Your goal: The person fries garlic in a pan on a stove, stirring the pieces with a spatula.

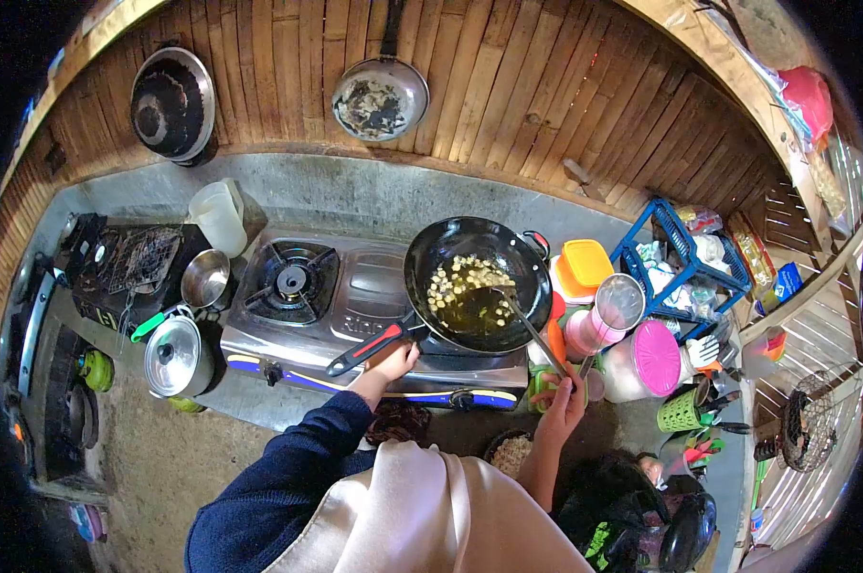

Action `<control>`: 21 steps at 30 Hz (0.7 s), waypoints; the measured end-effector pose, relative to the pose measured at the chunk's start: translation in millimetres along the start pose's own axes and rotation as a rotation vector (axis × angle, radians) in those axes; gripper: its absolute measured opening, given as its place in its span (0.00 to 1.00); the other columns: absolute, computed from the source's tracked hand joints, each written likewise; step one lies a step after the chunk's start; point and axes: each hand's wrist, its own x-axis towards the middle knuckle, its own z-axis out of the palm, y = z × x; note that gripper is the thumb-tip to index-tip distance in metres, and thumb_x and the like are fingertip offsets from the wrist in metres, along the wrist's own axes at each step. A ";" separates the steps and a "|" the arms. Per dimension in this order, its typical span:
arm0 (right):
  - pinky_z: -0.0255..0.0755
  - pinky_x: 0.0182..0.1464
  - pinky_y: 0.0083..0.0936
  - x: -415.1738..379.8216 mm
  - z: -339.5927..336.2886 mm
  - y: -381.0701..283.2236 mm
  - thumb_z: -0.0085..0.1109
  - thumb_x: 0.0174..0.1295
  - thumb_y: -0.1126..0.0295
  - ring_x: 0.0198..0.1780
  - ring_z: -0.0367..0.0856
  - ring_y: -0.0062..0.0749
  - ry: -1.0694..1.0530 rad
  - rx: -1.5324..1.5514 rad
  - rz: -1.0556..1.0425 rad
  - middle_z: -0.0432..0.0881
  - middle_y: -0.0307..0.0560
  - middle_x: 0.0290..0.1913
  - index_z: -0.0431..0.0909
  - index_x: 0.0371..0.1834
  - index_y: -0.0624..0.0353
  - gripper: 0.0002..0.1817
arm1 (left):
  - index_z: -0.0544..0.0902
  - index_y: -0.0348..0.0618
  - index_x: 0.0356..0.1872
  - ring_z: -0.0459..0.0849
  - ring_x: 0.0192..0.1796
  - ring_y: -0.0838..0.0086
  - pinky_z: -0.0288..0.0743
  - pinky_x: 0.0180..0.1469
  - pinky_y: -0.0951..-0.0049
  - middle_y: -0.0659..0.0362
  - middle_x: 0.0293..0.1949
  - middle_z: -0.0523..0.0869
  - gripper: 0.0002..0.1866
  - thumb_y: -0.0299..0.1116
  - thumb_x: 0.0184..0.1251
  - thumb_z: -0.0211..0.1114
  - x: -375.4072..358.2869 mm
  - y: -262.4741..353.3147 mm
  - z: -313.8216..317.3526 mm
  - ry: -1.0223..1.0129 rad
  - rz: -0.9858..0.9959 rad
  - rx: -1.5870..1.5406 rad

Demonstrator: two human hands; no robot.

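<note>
A black wok [532, 304] sits on the right burner of the gas stove, with small pale diced pieces [465, 277] in oil inside it. My left hand [394, 360] is closed at the wok's black-and-red handle [366, 349]; its fingertips are partly hidden. A long metal spatula [527, 323] slants into the wok, its blade down by the oil and food. The spatula's rear end is in my closed right hand [563, 401], to the right of the stove's front corner.
The bare left burner [293, 279] is beside the wok. A lidded pot [175, 358] and a small saucepan [205, 279] stand left. Plastic containers [655, 358] and a blue rack [684, 250] crowd the right. Pans [382, 98] hang on the bamboo wall.
</note>
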 end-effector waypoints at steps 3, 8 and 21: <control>0.57 0.19 0.09 0.5 1.5 11.2 0.42 0.67 0.64 0.17 0.72 0.17 -0.072 0.041 0.080 0.80 0.47 0.37 0.68 0.54 0.61 0.17 | 0.81 0.43 0.27 0.81 0.28 0.56 0.73 0.31 0.59 0.50 0.26 0.82 0.21 0.48 0.63 0.47 0.4 0.7 -0.3 -0.025 -0.026 -0.003; 0.69 0.23 0.14 2.7 7.3 32.8 0.42 0.66 0.68 0.21 0.76 0.22 -0.203 0.027 0.202 0.78 0.54 0.45 0.59 0.59 0.68 0.21 | 0.81 0.43 0.27 0.81 0.29 0.56 0.73 0.32 0.59 0.50 0.26 0.82 0.21 0.48 0.63 0.47 -0.3 -1.0 0.8 0.004 0.003 0.025; 0.71 0.25 0.15 -0.4 -6.2 30.8 0.46 0.65 0.71 0.20 0.75 0.21 -0.225 -0.018 0.167 0.80 0.53 0.40 0.63 0.56 0.69 0.19 | 0.82 0.43 0.27 0.81 0.27 0.56 0.73 0.31 0.59 0.50 0.25 0.82 0.21 0.48 0.62 0.47 -1.8 4.4 -4.6 0.055 0.032 -0.038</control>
